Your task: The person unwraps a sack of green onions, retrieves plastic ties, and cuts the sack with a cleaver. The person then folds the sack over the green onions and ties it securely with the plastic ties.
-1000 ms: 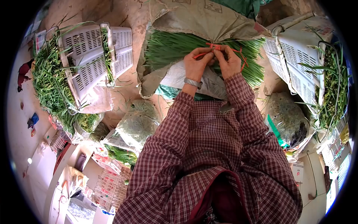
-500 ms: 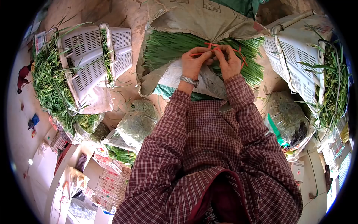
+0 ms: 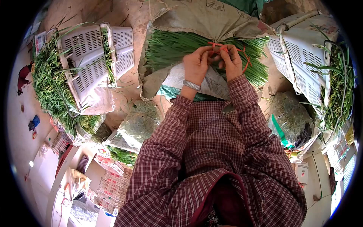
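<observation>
A thick bundle of long green stalks (image 3: 170,47) lies across the front, with a woven sack (image 3: 200,20) folded over its far side. White plastic sheeting (image 3: 210,85) covers the near side. My left hand (image 3: 196,65), with a metal watch at the wrist, pinches red string (image 3: 245,58) over the bundle. Close beside it, my right hand (image 3: 231,63) pinches the same string, and a loose loop trails to the right. Both hands have closed fingers, and their tips nearly meet. Exactly how the string crosses between them is partly hidden by the fingers.
White slatted crates (image 3: 89,62) with green trimmings stand at the left. Another white crate (image 3: 297,56) with greens is at the right. Stuffed plastic bags (image 3: 140,121) sit on the floor on both sides of me.
My hands have stayed over the bundle, with the fingers shifting on the red string. The left hand is turned a little more upright, and the string's loose loop has moved slightly.
</observation>
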The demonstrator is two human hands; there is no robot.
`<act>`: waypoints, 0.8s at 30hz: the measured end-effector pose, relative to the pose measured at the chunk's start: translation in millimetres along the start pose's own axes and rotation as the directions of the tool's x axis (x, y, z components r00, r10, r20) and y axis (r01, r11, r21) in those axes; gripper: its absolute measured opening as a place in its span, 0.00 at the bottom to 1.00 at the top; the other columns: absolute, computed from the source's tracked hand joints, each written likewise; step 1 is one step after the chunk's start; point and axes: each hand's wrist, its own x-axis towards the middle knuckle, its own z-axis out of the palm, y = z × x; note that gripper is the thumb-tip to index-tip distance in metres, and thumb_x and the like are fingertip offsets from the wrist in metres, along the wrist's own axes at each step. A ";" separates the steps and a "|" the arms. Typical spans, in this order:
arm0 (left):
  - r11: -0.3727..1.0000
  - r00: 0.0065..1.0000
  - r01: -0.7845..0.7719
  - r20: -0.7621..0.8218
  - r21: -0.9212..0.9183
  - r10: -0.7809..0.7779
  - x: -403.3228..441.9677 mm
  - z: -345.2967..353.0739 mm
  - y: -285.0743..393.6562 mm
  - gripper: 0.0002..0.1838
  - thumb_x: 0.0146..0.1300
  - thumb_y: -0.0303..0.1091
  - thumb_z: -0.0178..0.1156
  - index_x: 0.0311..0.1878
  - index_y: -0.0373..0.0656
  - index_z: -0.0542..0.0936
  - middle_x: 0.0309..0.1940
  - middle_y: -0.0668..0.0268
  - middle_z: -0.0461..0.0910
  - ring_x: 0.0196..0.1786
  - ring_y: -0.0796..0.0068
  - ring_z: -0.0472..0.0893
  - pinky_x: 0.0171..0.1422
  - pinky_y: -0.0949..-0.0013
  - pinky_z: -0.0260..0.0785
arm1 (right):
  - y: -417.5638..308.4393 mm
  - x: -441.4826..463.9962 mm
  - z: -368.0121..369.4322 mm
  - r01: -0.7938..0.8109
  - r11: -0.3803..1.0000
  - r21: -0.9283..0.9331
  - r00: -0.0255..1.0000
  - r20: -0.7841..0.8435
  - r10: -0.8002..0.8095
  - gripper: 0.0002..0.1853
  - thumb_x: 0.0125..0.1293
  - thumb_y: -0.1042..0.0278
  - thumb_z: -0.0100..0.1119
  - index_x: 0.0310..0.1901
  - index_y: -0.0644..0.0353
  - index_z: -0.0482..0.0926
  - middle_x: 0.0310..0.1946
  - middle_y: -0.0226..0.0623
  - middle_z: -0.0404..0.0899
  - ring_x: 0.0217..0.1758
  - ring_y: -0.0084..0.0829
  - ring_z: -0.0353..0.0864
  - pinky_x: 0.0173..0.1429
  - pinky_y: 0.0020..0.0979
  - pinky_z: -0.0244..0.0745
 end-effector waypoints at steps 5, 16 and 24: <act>0.730 0.944 -0.308 0.100 0.610 0.314 9.2 -7.6 -3.2 0.06 0.56 0.27 0.55 0.36 0.39 0.77 0.27 0.59 0.78 0.26 0.65 0.79 0.29 0.69 0.71 | 0.7 0.3 2.3 0.009 1.000 0.026 1.000 -0.028 -0.008 0.08 0.66 0.63 0.50 0.40 0.57 0.68 0.33 0.28 0.75 0.24 0.14 0.70 0.23 0.15 0.64; 0.476 0.903 -0.378 0.203 0.794 0.379 26.8 -6.2 -10.4 0.07 0.48 0.27 0.55 0.31 0.42 0.67 0.27 0.61 0.72 0.33 0.60 0.76 0.31 0.62 0.70 | 1.7 -4.3 -3.1 0.277 0.744 -0.608 0.960 0.148 -0.236 0.05 0.63 0.70 0.52 0.38 0.61 0.68 0.26 0.35 0.73 0.24 0.21 0.71 0.28 0.24 0.66; 0.549 0.913 -0.387 0.226 0.741 0.339 26.5 -12.4 7.8 0.04 0.55 0.28 0.53 0.33 0.39 0.70 0.29 0.56 0.74 0.32 0.54 0.75 0.32 0.58 0.68 | -2.7 0.5 0.9 0.117 0.829 -0.547 0.992 0.023 -0.125 0.07 0.63 0.73 0.48 0.42 0.62 0.70 0.29 0.34 0.76 0.24 0.19 0.72 0.26 0.22 0.68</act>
